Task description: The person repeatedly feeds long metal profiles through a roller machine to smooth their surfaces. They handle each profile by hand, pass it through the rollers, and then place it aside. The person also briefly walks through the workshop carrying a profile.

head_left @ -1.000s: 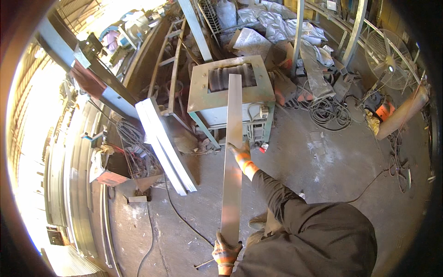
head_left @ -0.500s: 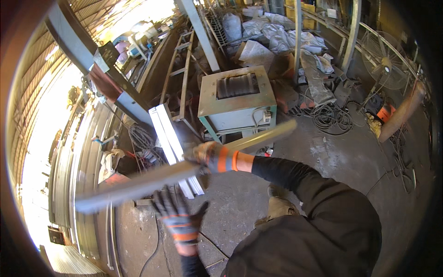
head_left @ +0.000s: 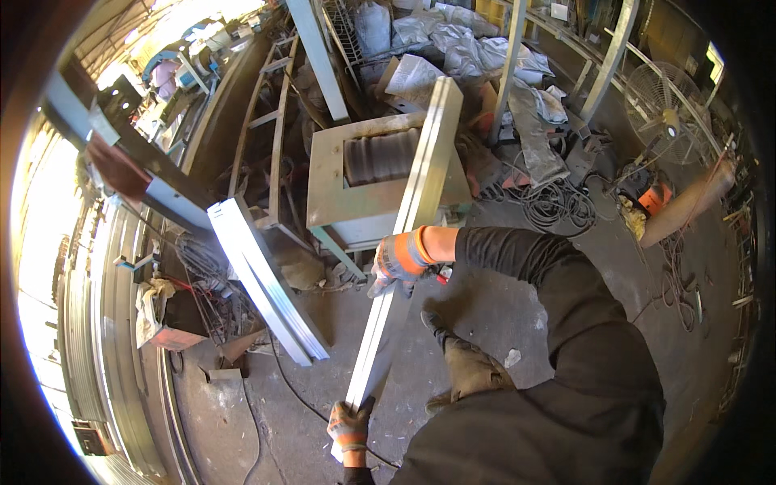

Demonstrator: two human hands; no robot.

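A long, shiny metal profile (head_left: 416, 182) with a groove along it slants from low centre up to the far side. My right hand (head_left: 400, 260), in a grey and orange work glove, is closed around its middle. Close to my body, my left hand (head_left: 350, 426), gloved the same way, grips the profile's near end. Left of it, more bright metal profiles (head_left: 263, 279) lie side by side, apart from both hands. The far end of the held profile passes in front of a metal box-like stand (head_left: 327, 182) with a dark ribbed roller in its top.
Long metal lengths (head_left: 121, 323) lie stacked at the left. A blue-grey post (head_left: 174, 198) stands beside them. Coiled cables (head_left: 558, 202) and a standing fan (head_left: 667, 117) are at the right. White sacks (head_left: 477, 48) are piled at the back. A cable (head_left: 295, 388) crosses the floor.
The held profile has swung from lying crosswise to pointing away from me. My left hand, open before, has closed on its near end. My right hand has kept its grip.
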